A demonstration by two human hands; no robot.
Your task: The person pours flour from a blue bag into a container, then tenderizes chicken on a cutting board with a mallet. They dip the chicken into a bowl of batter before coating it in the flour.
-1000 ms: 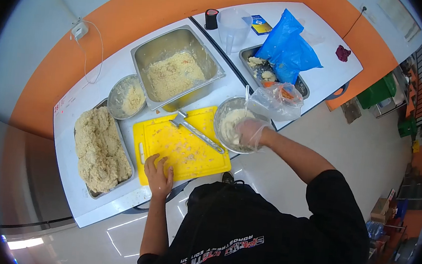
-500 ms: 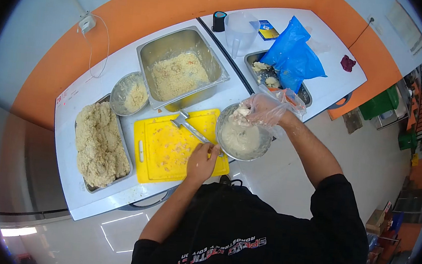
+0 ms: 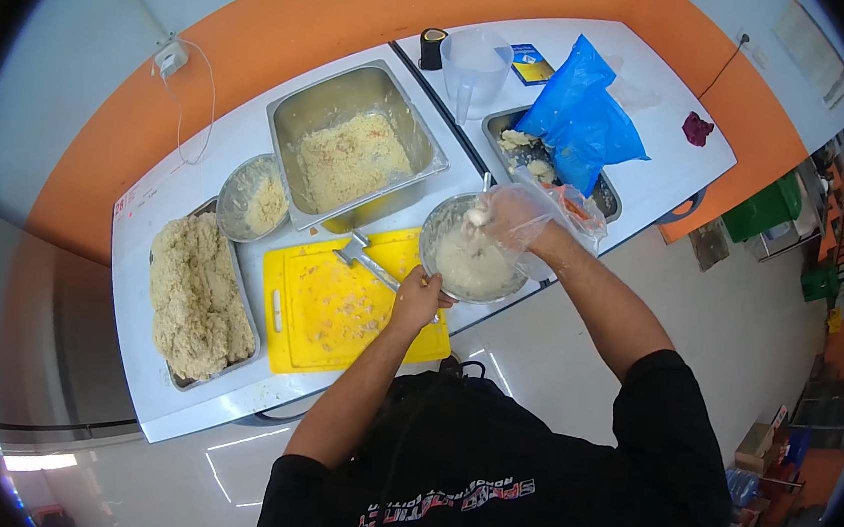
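A metal bowl (image 3: 481, 274) of pale, wet batter stands at the right edge of the yellow cutting board (image 3: 320, 340). My left hand (image 3: 419, 299) grips the bowl's near-left rim, thumb up and fingers under the side. Over the bowl's far side is my right hand (image 3: 518, 218) in a clear plastic glove, fingers closed and smeared with batter. A whitish lump shows at its fingertips, beside a short grey stick-like end; I cannot tell what it holds. Just left of my left hand, a metal meat mallet (image 3: 367, 262) lies across the board, which is strewn with scraps.
Left stands a tray heaped with crumb-coated pieces (image 3: 200, 294), near a small bowl of crumbs (image 3: 246, 210). A deep steel pan (image 3: 416, 163) holds more crumbs. Farther right are a clear jug (image 3: 475, 62), a blue plastic bag (image 3: 590, 118) on a dark tray (image 3: 604, 191), and a black cup (image 3: 432, 50).
The batter bowl has shifted slightly left, and my left hand has moved from the board's edge onto its rim. My right hand's fingers have drawn together over the bowl.
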